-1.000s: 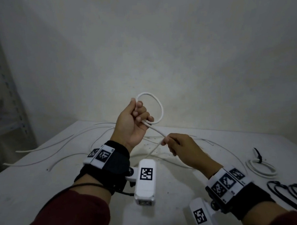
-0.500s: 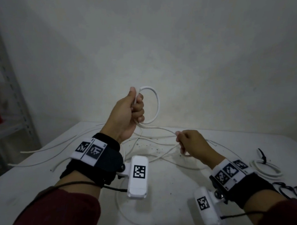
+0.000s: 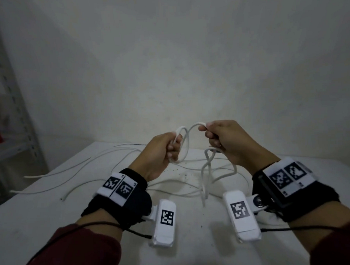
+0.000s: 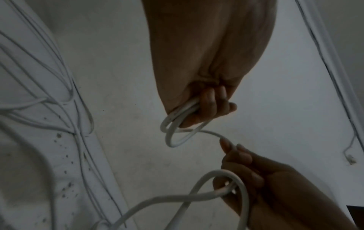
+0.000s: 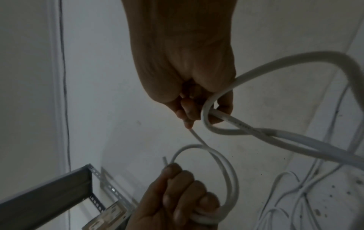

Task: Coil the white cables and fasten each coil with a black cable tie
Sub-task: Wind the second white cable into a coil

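Note:
My left hand is held up over the table and grips a small coil of white cable, two loops as the left wrist view shows the coil. From it a short arc of cable runs to my right hand, which pinches the cable level with the left hand and close beside it. Below the right hand the cable twists into a loose loop and hangs down to the table. In the right wrist view the cable end sticks up above the left hand's fingers.
Several loose white cables lie spread over the left and middle of the table. A metal shelf rack stands at the left, beyond the table's edge. A plain wall rises right behind the table.
The left hand has come down with its coil. The right hand has risen from near the table and moved in beside the left, bringing a fresh bend of cable up to the coil.

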